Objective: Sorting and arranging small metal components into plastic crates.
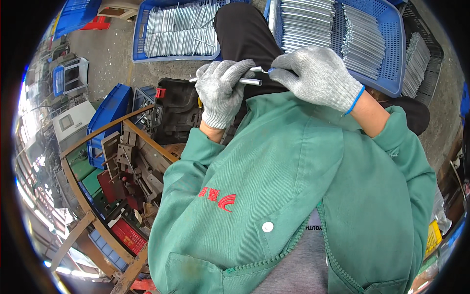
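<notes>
My left hand, in a grey knit glove, is closed around two short silvery metal tubes. Their right ends stick out past the fingers, one above the other. My right hand, gloved with a blue cuff edge, pinches a small blue tool with a thin metal tip. That tip is at the open end of the upper tube; whether it goes inside is too small to tell. Most of the blue tool is hidden by my right fingers. Both hands are held over my dark-trousered legs.
A blue crate of metal tubes stands ahead on the left, and a larger blue crate with stacked tubes on the right. Beside it, a black crate holds more. On my left are an open black tool case and a wooden frame.
</notes>
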`<move>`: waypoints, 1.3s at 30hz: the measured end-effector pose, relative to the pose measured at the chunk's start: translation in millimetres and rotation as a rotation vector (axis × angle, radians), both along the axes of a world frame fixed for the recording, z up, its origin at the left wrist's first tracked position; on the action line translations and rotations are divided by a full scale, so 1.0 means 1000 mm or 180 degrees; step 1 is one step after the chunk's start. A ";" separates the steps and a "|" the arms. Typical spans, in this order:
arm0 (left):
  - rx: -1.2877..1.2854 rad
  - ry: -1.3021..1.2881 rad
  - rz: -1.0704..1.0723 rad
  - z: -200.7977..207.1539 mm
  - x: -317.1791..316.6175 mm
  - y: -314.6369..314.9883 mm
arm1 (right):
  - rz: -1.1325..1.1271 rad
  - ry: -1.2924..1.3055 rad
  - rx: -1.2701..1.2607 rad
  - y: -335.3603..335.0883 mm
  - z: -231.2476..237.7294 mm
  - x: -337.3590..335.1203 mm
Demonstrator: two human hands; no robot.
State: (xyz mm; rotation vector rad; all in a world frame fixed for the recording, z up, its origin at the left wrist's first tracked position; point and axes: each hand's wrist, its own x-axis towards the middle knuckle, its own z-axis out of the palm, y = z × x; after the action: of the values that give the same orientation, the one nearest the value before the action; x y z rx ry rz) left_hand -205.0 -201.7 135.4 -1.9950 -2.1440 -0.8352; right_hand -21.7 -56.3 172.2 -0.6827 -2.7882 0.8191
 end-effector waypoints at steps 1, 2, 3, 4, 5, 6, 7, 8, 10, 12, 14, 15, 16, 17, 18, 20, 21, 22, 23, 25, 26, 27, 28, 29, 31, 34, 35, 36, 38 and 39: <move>0.0042 0.0001 0.0015 -0.002 -0.001 0.000 | -0.0017 -0.0096 -0.0246 0.001 0.004 -0.001; 0.0085 0.0003 0.0030 -0.004 -0.001 0.000 | -0.0034 -0.0190 -0.0492 0.002 0.007 -0.003; 0.0127 0.0006 0.0044 -0.006 -0.002 -0.001 | -0.0051 -0.0284 -0.0738 0.002 0.008 -0.003; 0.0133 0.0002 0.0047 -0.006 -0.003 0.000 | -0.0048 -0.0288 -0.0731 0.002 0.008 -0.003; 0.0078 -0.0027 0.0024 -0.007 -0.004 0.000 | -0.0096 -0.0234 -0.0628 0.003 0.006 -0.003; 0.0023 -0.0057 0.0001 -0.007 -0.005 0.000 | -0.0145 -0.0179 -0.0524 0.003 0.004 -0.003; -0.0031 -0.0086 -0.0024 -0.007 -0.006 0.000 | -0.0193 -0.0124 -0.0420 0.004 0.003 -0.002; -0.0086 -0.0116 -0.0049 -0.007 -0.007 0.000 | -0.0242 -0.0069 -0.0316 0.004 0.003 -0.002; -0.0319 -0.0464 0.0077 -0.005 -0.006 -0.003 | -0.0244 -0.0048 -0.0251 0.006 0.003 0.002; -0.0782 -0.1173 0.0316 -0.002 -0.004 -0.006 | -0.0262 -0.0016 -0.0120 0.008 0.005 0.006; -0.1013 -0.1530 0.0432 0.001 -0.005 -0.007 | -0.0274 -0.0003 -0.0054 0.008 0.006 0.009; -0.1059 -0.1296 0.0326 0.004 -0.006 -0.007 | -0.0249 0.0074 -0.0015 0.008 0.007 0.010; -0.1103 -0.1062 0.0221 0.007 -0.008 -0.007 | -0.0223 0.0150 0.0024 0.007 0.008 0.011; -0.1145 -0.0828 0.0117 0.009 -0.009 -0.007 | -0.0196 0.0226 0.0063 0.007 0.009 0.012; -0.1187 -0.0594 0.0013 0.011 -0.010 -0.007 | -0.0169 0.0303 0.0101 0.007 0.009 0.012; -0.1118 -0.0591 -0.0069 0.012 -0.012 -0.006 | -0.0130 0.0279 0.0113 0.007 0.011 0.012; -0.1049 -0.0588 -0.0149 0.013 -0.012 -0.005 | -0.0090 0.0255 0.0126 0.007 0.012 0.012; -0.0980 -0.0585 -0.0227 0.013 -0.013 -0.005 | -0.0048 0.0231 0.0139 0.007 0.013 0.012; -0.0911 -0.0582 -0.0305 0.013 -0.013 -0.005 | -0.0005 0.0207 0.0152 0.007 0.013 0.012; -0.0906 -0.0584 -0.0355 0.013 -0.013 -0.005 | 0.0042 0.0188 0.0205 0.006 0.013 0.012; -0.0899 -0.0586 -0.0402 0.013 -0.013 -0.005 | 0.0092 0.0170 0.0260 0.005 0.012 0.011; -0.0892 -0.0589 -0.0449 0.013 -0.012 -0.005 | 0.0143 0.0152 0.0314 0.005 0.012 0.011; -0.0885 -0.0591 -0.0495 0.013 -0.012 -0.005 | 0.0194 0.0134 0.0368 0.004 0.011 0.011; -0.0885 -0.0591 -0.0495 0.013 -0.012 -0.005 | 0.0194 0.0133 0.0368 0.004 0.011 0.010; -0.0788 -0.0579 -0.0520 0.013 -0.010 -0.006 | 0.0194 0.0187 0.0522 0.005 0.009 0.009; -0.0690 -0.0568 -0.0541 0.012 -0.007 -0.007 | 0.0200 0.0240 0.0676 0.004 0.006 0.007; -0.0634 -0.0531 -0.0502 0.012 -0.007 -0.007 | 0.0206 0.0138 0.0637 0.003 0.005 0.007; -0.0578 -0.0495 -0.0463 0.012 -0.006 -0.006 | 0.0212 0.0035 0.0599 0.002 0.005 0.007; -0.0466 -0.0424 -0.0390 0.012 -0.005 -0.006 | 0.0219 -0.0172 0.0521 0.001 0.004 0.007; -0.0470 -0.0426 -0.0388 0.012 -0.004 -0.006 | 0.0222 -0.0174 0.0517 0.000 0.005 0.007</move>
State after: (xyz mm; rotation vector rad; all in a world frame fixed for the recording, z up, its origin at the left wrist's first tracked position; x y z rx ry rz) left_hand -209.0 -207.5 147.6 -2.2210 -2.2346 -0.8746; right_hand -14.2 -56.6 177.5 -0.5921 -2.9017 0.5849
